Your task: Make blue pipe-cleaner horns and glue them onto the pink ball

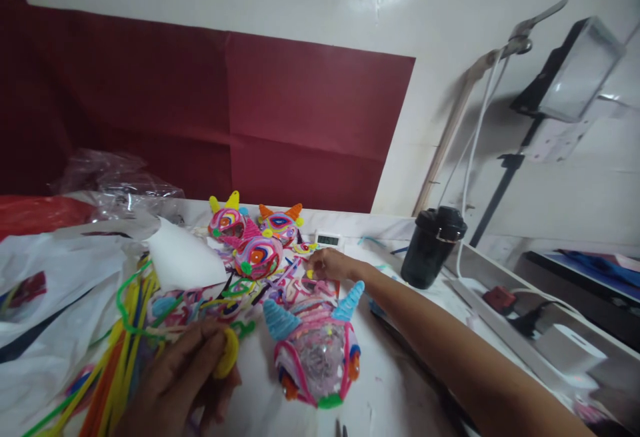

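My left hand (pixel 183 373) curls low and near me, fingers pinched on a yellow pipe-cleaner coil (pixel 229 353), beside the loose pipe cleaners (pixel 120 357). Just right of it on the worktop (pixel 390 383) lies a blue-horned mask (pixel 314 347). My right arm stretches far forward, right hand (pixel 327 263) fingers down on coloured pieces (pixel 300 283); whether it grips any, I cannot tell.

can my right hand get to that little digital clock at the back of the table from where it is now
Probably yes. The right hand rests among loose pipe cleaner pieces just in front of the small digital clock, with nothing standing between them.
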Demonstrator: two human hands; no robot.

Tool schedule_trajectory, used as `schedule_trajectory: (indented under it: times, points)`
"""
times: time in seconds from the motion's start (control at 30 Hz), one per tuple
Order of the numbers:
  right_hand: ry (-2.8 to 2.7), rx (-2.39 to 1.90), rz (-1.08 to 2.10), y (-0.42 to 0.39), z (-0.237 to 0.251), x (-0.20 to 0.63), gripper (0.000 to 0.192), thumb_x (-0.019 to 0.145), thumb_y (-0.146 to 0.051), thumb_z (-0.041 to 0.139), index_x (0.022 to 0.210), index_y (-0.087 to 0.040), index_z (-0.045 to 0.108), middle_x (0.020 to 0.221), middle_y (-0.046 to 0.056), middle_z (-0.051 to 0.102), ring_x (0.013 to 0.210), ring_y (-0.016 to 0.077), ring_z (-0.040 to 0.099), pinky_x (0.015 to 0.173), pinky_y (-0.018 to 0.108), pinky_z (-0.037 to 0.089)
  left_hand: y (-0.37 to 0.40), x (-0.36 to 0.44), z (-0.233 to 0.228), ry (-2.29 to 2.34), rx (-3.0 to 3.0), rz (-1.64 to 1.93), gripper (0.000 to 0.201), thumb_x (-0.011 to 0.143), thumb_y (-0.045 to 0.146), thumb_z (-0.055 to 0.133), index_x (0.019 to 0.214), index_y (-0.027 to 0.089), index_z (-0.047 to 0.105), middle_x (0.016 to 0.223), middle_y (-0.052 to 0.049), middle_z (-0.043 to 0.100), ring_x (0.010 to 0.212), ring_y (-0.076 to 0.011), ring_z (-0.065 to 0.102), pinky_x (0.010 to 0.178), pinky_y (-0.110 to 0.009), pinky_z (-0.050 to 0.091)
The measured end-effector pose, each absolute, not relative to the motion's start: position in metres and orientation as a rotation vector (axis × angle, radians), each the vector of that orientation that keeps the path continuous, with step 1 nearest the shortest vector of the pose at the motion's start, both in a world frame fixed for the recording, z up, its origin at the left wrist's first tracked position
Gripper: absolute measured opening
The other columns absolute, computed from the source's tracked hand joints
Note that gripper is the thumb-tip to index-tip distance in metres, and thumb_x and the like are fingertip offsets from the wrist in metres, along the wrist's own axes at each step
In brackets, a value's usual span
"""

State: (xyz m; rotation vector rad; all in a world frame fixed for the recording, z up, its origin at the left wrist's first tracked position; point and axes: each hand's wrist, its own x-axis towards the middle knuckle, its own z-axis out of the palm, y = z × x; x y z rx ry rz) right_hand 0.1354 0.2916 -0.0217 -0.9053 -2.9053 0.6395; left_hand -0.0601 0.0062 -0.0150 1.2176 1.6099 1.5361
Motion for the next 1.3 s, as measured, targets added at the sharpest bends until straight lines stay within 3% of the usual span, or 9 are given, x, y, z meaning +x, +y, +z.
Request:
schedule_trajectory:
  times: [0.27,0.47,0.6,0.8,0.9,1.07,1.17,1.23,1.3]
  points:
    - [-2.648,-0.975,0.824,0.287,-0.011,0.148,0.031,0.090,-0.031,0.055,0.117,-0.015,0.054,0.118,0.008,0.057,0.098,0.0218,0.060,0.080,0.041,0.052,0.010,-0.053,-0.003,1.523,1.008,1.550,0.043,0.066,0.068,0.057,0.074,0.025,0.061,0.054,-0.001,0.064,0.036,-0.0166,0.054,0.027,-0.026,0.042]
    - [-2.331,-0.876,0.906,0.269,0.020,0.167,0.016,0.079,-0.026,0.061,0.077,-0.010,0.065,0.075,0.004,0.069,0.072,0.0167,0.064,0.072,0.031,0.051,0.006,-0.045,0.005,1.494,1.036,1.606,0.041,0.066,0.064,0.058,0.072,0.024,0.060,0.057,-0.001,0.065,0.036,-0.0153,0.054,0.028,-0.025,0.040]
    - [-2.153,-0.794,0.944,0.245,0.040,0.181,0.013,0.073,-0.027,0.061,0.071,-0.014,0.061,0.069,0.003,0.068,0.069,0.0147,0.064,0.071,0.030,0.050,0.005,-0.052,0.013,1.433,1.067,1.605,0.031,0.074,0.053,0.056,0.067,0.023,0.058,0.054,-0.001,0.063,0.039,-0.0137,0.052,0.031,-0.023,0.040]
    - [-1.958,-0.698,0.908,0.190,0.065,0.204,0.012,0.073,-0.030,0.068,0.071,-0.019,0.064,0.066,0.002,0.066,0.061,0.0115,0.061,0.062,0.027,0.048,0.008,-0.076,0.027,1.248,0.977,1.754,0.015,0.077,0.029,0.060,0.083,0.015,0.058,0.057,0.001,0.062,0.043,-0.0073,0.051,0.037,-0.014,0.037]
    - [-1.967,-0.693,0.861,0.153,0.073,0.210,0.015,0.073,-0.038,0.072,0.070,-0.023,0.068,0.065,0.004,0.066,0.059,0.0137,0.062,0.057,0.028,0.050,0.009,-0.090,0.034,1.209,0.961,1.753,0.025,0.078,0.019,0.058,0.102,0.015,0.057,0.066,-0.001,0.067,0.044,-0.0074,0.056,0.038,-0.014,0.039]
    - [-2.297,-0.530,0.573,0.094,0.070,0.206,0.012,0.080,-0.043,0.064,0.085,-0.034,0.070,0.074,0.005,0.073,0.061,0.0166,0.066,0.049,0.025,0.050,0.011,-0.115,0.047,1.199,0.978,1.699,0.021,0.076,0.009,0.054,0.096,0.012,0.059,0.079,-0.004,0.066,0.052,-0.0063,0.058,0.042,-0.013,0.041]
    - [-2.458,-0.267,0.485,0.068,0.058,0.191,0.012,0.085,-0.032,0.058,0.094,-0.035,0.065,0.070,0.000,0.071,0.049,0.0126,0.061,0.037,0.021,0.042,0.009,-0.130,0.055,1.272,0.989,1.632,0.016,0.075,0.011,0.052,0.090,0.012,0.059,0.081,-0.005,0.063,0.055,-0.0067,0.057,0.038,-0.012,0.035]
    - [-2.577,-0.162,0.445,0.053,0.047,0.176,0.017,0.086,-0.025,0.055,0.101,-0.030,0.062,0.084,0.004,0.071,0.064,0.0151,0.065,0.050,0.023,0.049,0.005,-0.139,0.056,1.363,1.021,1.562,0.011,0.077,0.018,0.050,0.084,0.014,0.058,0.076,-0.004,0.060,0.055,-0.0081,0.056,0.035,-0.012,0.030]
    - [-2.691,-0.081,0.386,0.040,0.035,0.159,0.018,0.087,-0.017,0.050,0.095,-0.025,0.063,0.080,0.006,0.067,0.069,0.0162,0.063,0.058,0.025,0.047,-0.001,-0.145,0.053,1.467,1.073,1.459,0.012,0.079,0.024,0.047,0.076,0.016,0.054,0.069,-0.002,0.056,0.052,-0.0086,0.052,0.032,-0.013,0.025]
